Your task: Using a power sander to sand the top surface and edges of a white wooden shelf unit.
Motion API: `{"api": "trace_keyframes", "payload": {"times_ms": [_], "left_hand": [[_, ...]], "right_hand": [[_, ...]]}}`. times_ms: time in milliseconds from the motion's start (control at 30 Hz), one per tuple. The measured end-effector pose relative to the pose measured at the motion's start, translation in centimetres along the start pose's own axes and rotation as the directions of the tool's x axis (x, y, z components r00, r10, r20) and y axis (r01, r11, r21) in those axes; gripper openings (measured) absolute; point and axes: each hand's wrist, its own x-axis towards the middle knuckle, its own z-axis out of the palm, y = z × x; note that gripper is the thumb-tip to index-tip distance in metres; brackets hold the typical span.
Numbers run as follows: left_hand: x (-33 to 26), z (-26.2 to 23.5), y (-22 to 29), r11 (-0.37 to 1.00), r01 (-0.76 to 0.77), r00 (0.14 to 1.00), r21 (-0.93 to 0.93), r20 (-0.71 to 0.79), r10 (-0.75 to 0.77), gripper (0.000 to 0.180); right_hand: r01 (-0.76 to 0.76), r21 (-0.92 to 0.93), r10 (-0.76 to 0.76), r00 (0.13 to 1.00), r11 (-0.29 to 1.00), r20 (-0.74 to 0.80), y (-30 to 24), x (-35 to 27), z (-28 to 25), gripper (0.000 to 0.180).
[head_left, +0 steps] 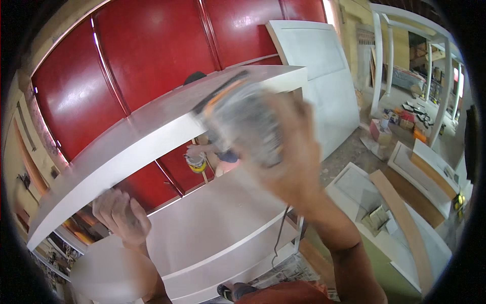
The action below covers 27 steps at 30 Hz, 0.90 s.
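Observation:
My right hand (293, 152) is wrapped round a dusty grey power sander (245, 124) with an orange stripe and a dark flat pad. Motion smears both hand and tool. The sander is raised at the right part of a white curved piece of furniture (147, 147), over its upper board; whether the pad touches the board I cannot tell. Below my forearm hangs a thin dark cord (277, 240). My left hand (122, 215) is at the lower edge of the front strip, thumb apart from the fingers and nothing visible in it. A broad pale lower panel (202, 223) lies between my arms.
Behind the furniture, another person's hand (200, 149) is by a yellow-and-white can (195, 161). Red panels (152, 50) stand at the back. A white door-like panel (319, 76) leans at right. White boards (422, 175) and a curved wooden strip (402, 225) lie on the right.

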Motion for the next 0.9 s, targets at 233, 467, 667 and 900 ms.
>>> {"api": "trace_keyframes", "payload": {"times_ms": [233, 467, 667, 900], "left_hand": [[0.2, -0.6, -1.3, 0.981, 0.101, 0.947, 0.165, 0.286, -0.146, 0.068], [3.0, -0.5, 0.9, 0.999, 0.027, 0.892, 0.038, 0.450, -0.041, 0.078], [5.7, 0.9, 2.9, 0.993, -0.011, 0.894, -0.119, 0.443, 0.063, 0.078], [4.8, -0.2, 1.4, 0.999, -0.040, 0.927, -0.031, 0.372, 0.048, 0.068]], "right_hand": [[-0.151, -0.048, 0.132, 0.951, 0.987, -0.280, 8.8, 3.1, -2.3, 0.074], [-0.271, 0.100, 0.289, 0.901, 0.957, -0.323, 9.5, 5.0, -3.1, 0.073], [-0.056, -0.007, 0.054, 0.976, 0.998, -0.209, 4.3, 3.2, -1.0, 0.077], [0.016, -0.069, -0.028, 0.986, 0.997, -0.166, 4.1, 3.6, -1.2, 0.078]]}}
